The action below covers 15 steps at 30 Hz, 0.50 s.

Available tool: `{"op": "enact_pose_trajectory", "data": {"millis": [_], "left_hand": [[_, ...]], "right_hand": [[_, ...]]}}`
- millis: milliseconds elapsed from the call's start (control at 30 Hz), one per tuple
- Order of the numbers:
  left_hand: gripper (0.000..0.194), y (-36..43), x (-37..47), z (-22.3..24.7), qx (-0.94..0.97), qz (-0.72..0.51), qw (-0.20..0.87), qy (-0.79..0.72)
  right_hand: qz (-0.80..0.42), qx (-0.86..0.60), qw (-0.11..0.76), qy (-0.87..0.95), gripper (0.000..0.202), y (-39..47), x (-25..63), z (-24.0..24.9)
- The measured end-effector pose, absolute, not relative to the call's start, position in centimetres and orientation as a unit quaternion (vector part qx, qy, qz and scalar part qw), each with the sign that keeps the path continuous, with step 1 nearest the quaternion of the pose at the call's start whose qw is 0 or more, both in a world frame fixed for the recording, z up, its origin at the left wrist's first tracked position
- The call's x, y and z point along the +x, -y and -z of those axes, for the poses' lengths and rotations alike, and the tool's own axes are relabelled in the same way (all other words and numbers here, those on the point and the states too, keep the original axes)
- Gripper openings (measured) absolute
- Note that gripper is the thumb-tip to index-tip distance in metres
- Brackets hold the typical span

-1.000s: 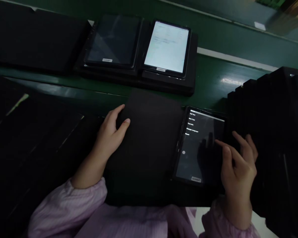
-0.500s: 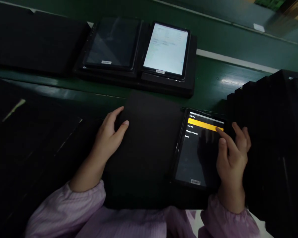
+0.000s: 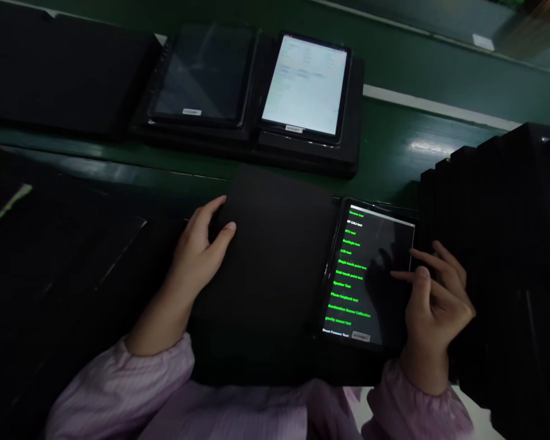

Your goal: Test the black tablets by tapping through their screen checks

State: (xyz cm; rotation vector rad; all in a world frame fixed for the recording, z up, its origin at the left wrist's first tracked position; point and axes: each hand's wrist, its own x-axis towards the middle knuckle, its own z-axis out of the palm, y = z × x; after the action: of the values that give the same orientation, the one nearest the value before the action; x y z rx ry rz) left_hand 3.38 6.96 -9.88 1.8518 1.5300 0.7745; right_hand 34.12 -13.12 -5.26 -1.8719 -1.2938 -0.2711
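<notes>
A tablet [image 3: 348, 293] lies in front of me to the right, its dark screen showing a list of test names, mostly in green with a few in white. Over its right side is my right hand [image 3: 437, 305], fingers apart and index finger extended close to the glass. Whether the fingertip touches the screen I cannot tell. To the left of the tablet is a flat matte black panel [image 3: 275, 244]. My left hand [image 3: 201, 244] rests at the panel's left edge, thumb and index finger spread wide; its other fingers are hidden.
On the green bench behind, a dark-screened tablet [image 3: 201, 76] and a tablet with a lit white screen [image 3: 306, 85] sit side by side on black boxes. Stacked black boxes [image 3: 499, 201] stand at the right. More black boxes [image 3: 64, 73] occupy the left.
The tablet's screen has switched from a short menu with a yellow highlighted line to a long list. My right hand has shifted slightly down and right. My left hand stays at the panel.
</notes>
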Motion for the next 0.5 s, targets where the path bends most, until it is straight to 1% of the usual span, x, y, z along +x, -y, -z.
{"op": "enact_pose_trajectory", "data": {"millis": [100,300,367,500], "left_hand": [[0.064,-7.0,3.4,9.9,0.697,-0.294,0.306,-0.578],[0.066,-7.1,3.2,9.8,0.699,-0.291,0.314,-0.572],[0.066,-7.2,3.3,9.9,0.699,-0.29,0.316,-0.572],[0.068,-7.4,3.5,10.1,0.691,-0.298,0.327,-0.571]], "right_hand": [[0.105,-0.738,0.38,0.547,0.028,13.1,34.6,5.8],[0.098,-0.743,0.343,0.567,0.026,13.2,35.0,6.4],[0.095,-0.744,0.36,0.554,0.027,13.2,34.8,6.2],[0.093,-0.745,0.436,0.496,0.032,13.2,34.0,5.5]]}}
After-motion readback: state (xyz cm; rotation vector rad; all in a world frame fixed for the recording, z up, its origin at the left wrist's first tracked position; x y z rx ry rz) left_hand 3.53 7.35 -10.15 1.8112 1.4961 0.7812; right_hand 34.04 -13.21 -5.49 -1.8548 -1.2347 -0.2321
